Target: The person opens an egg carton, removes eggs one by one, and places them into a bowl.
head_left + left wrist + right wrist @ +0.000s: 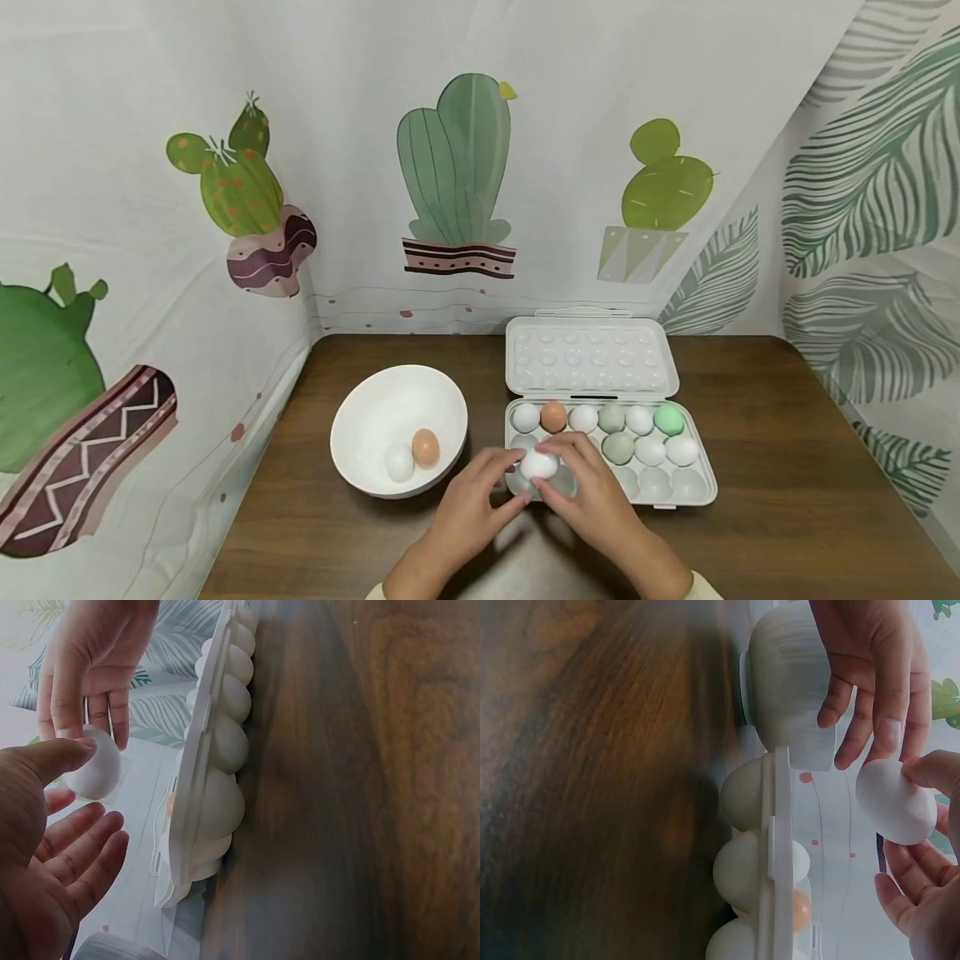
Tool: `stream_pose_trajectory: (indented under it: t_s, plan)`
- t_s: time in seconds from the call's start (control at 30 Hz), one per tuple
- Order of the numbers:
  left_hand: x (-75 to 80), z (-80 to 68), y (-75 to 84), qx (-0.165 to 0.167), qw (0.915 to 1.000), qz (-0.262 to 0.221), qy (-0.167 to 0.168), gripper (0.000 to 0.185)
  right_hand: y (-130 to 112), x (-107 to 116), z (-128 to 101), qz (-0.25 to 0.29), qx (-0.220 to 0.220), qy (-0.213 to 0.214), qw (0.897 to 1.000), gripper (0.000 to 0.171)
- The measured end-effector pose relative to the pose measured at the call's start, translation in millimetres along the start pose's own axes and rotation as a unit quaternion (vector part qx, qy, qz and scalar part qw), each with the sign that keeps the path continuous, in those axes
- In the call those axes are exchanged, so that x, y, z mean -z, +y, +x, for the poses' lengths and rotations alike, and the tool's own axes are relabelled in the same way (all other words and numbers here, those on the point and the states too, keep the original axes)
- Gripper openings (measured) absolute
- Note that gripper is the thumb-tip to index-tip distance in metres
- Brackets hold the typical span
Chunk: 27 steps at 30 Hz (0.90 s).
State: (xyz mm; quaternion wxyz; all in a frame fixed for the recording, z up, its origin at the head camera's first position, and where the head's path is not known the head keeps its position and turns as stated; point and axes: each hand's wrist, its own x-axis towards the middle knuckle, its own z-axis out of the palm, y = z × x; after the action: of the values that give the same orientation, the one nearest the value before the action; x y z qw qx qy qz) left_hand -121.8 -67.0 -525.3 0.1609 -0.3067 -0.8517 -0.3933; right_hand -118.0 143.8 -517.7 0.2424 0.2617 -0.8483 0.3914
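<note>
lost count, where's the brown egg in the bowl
In the head view, the brown egg lies in the white bowl, right of a white egg, left of the carton.

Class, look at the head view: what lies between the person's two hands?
A white egg lies between the left hand and right hand, pinched by fingertips of both above the egg tray. Both wrist views confirm it.

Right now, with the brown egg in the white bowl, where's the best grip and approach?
Probably from straight above: the smooth brown egg lies low in the round white bowl, touching a white egg on its left. Pinch its far and near sides, since the bowl's wall blocks side entry.
</note>
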Motion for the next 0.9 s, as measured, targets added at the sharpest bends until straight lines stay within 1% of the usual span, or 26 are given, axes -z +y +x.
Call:
stream_pose_trajectory:
  t_s: [0.3, 0.5, 0.7, 0.9]
  plan:
    - [-1.9, 1.0, 0.3, -0.013, 0.9997, 0.017, 0.013, 0.057, -4.7, -2.1, -0.7, 0.012, -0.011, -0.007, 1.000, 0.044]
    - [-1.8, 1.6, 2.1, -0.010, 0.9998, 0.015, 0.012, 0.054, -9.4, -2.9, -1.1, 0.019, -0.026, -0.017, 0.999, 0.045]
    - [-1.1, 1.5, 1.7, -0.006, 0.9998, 0.017, 0.012, 0.052, -9.5, -4.6, -0.2, 0.023, -0.009, -0.010, 1.000, 0.044]
    - [-0.3, 2.2, 2.0, -0.012, 0.9995, 0.022, 0.017, 0.050, -9.8, -5.4, 0.6, 0.023, -0.003, -0.007, 1.000, 0.045]
